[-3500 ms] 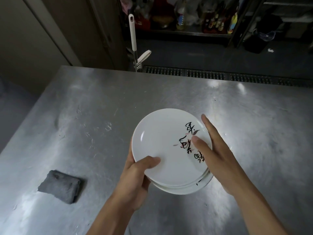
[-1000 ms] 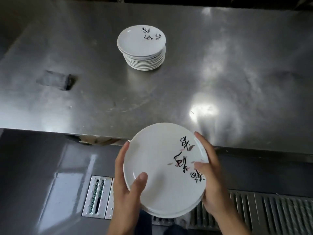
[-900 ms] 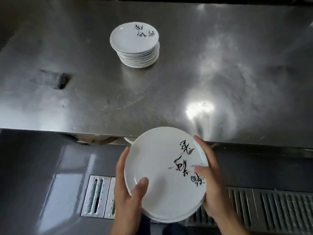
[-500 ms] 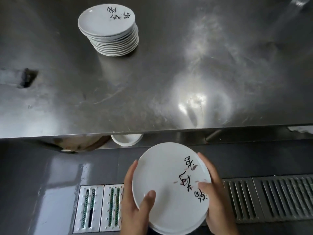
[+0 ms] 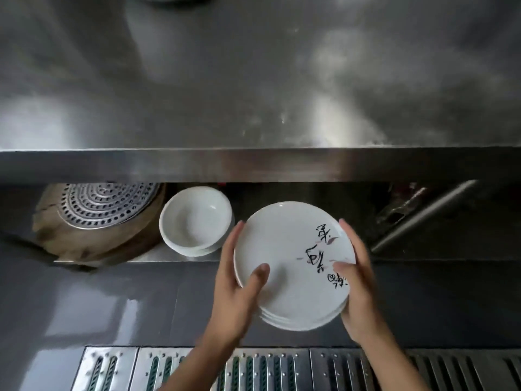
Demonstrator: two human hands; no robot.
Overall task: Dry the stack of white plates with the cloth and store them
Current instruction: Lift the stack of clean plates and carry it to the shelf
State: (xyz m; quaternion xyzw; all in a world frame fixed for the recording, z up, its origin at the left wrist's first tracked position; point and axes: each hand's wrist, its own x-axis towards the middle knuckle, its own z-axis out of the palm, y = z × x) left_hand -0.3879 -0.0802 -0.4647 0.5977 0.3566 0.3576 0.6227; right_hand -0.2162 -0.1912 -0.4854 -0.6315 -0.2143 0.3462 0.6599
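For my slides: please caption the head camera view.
Left hand and right hand hold a stack of white plates at the shelf under the steel table, near white bowls.

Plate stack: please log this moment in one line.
plate stack: held by left hand, right hand | position: at lower shelf | beside: white bowls

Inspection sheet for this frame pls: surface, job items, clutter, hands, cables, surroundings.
Surface: steel table, glare patches; a white sliver at its far edge, too cropped to identify.
Job's things: stack of white plates held below tabletop level, in front of the lower shelf; cloth not in view.
Clutter: stacked white bowls and perforated metal tray on that shelf.
Hands: left hand and right hand each grip the stack's rim, thumb on top.
Cables: nothing seen.
Surroundings: dark floor, drain grate.
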